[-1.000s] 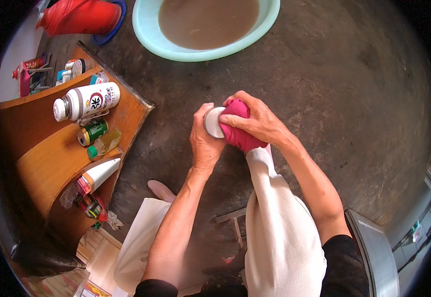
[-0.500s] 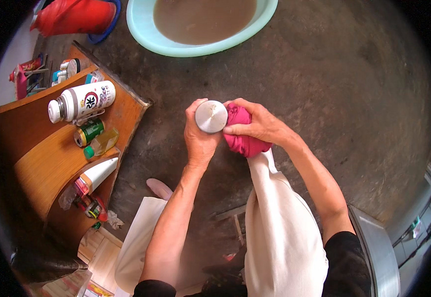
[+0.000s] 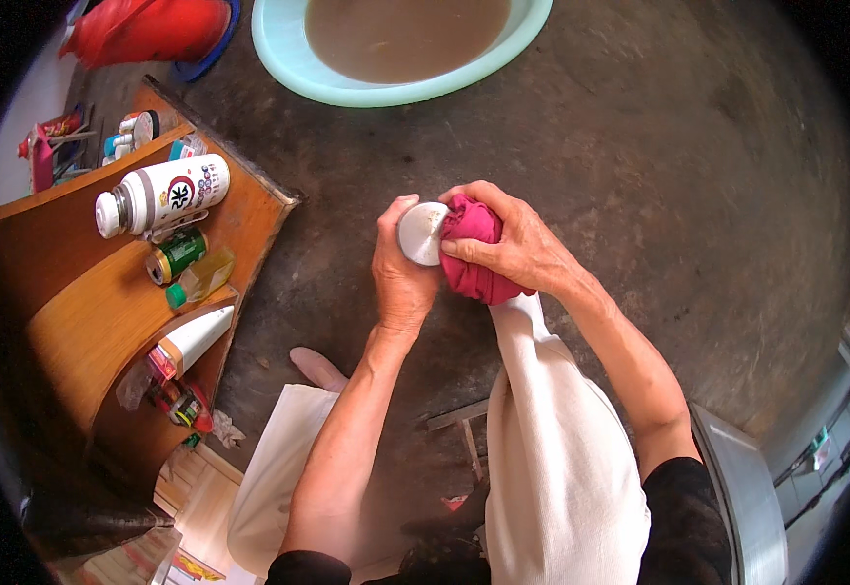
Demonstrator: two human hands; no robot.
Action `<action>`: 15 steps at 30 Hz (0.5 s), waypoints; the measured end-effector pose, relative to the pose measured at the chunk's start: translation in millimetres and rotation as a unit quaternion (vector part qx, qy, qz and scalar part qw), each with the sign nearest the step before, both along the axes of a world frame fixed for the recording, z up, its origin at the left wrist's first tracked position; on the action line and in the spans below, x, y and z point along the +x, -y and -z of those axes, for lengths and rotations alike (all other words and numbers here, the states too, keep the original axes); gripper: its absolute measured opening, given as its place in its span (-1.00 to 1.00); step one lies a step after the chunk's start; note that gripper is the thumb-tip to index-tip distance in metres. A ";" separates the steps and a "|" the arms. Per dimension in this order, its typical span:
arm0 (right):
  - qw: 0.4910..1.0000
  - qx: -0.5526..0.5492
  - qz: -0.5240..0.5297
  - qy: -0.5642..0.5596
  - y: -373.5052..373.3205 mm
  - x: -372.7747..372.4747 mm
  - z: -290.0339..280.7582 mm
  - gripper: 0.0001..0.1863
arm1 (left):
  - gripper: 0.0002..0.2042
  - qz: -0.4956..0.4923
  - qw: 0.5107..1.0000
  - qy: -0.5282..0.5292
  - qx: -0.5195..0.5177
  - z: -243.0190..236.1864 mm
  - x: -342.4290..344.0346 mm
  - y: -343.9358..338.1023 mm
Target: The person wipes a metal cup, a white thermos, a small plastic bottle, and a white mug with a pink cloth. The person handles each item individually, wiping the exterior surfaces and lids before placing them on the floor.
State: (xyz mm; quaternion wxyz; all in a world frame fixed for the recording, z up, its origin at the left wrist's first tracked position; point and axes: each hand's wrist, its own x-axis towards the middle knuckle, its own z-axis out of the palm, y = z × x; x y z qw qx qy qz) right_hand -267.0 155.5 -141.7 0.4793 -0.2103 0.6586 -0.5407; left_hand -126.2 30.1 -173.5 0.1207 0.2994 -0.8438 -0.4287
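My left hand (image 3: 404,273) is wrapped round a round object with a flat silver metal end (image 3: 421,234); only that end faces up, and the rest of it is hidden, so I cannot tell its kind. Bunched in my right hand (image 3: 527,244) is a dark pink cloth (image 3: 474,278), its fingers and thumb closed on it. The cloth presses against the right edge of the metal end, where some small specks show. Both hands are above my legs in cream trousers (image 3: 566,419).
A pale green basin (image 3: 395,95) of murky brown water stands on the dark floor ahead. On the left, a wooden shelf unit (image 3: 83,341) bears a white flask (image 3: 176,190), a green can (image 3: 179,255) and a bottle with a green cap (image 3: 205,278). A red object (image 3: 152,34) is at the far left.
The cloth in my right hand has shifted left, now covering part of the metal end's right side. Both hands have otherwise barely moved.
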 end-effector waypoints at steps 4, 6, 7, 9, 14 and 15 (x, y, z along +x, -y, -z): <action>0.997 -0.002 0.074 -0.037 4.4 7.5 4.2 -0.56 | -0.31 -0.022 0.999 -0.034 0.021 2.4 -2.4 -2.5; 0.994 0.049 0.066 -0.073 7.4 3.0 3.2 -0.58 | -0.30 -0.023 0.999 -0.030 0.027 3.8 -3.9 -3.6; 0.991 0.074 0.062 -0.090 9.3 0.7 1.9 -0.58 | -0.29 -0.024 0.999 -0.028 0.029 3.5 -4.6 -3.7; 0.985 0.098 0.070 -0.123 11.9 -3.0 -3.2 -0.57 | -0.27 -0.018 0.999 -0.021 0.021 0.8 -8.0 -5.2; 0.942 0.127 0.144 -0.275 11.6 -13.1 11.4 -0.55 | -0.26 -0.002 1.000 -0.015 0.025 -4.5 -16.7 -5.2; 0.940 0.157 0.138 -0.271 9.1 -19.7 11.5 -0.53 | -0.26 -0.005 0.999 -0.024 0.037 -4.3 -14.4 -4.8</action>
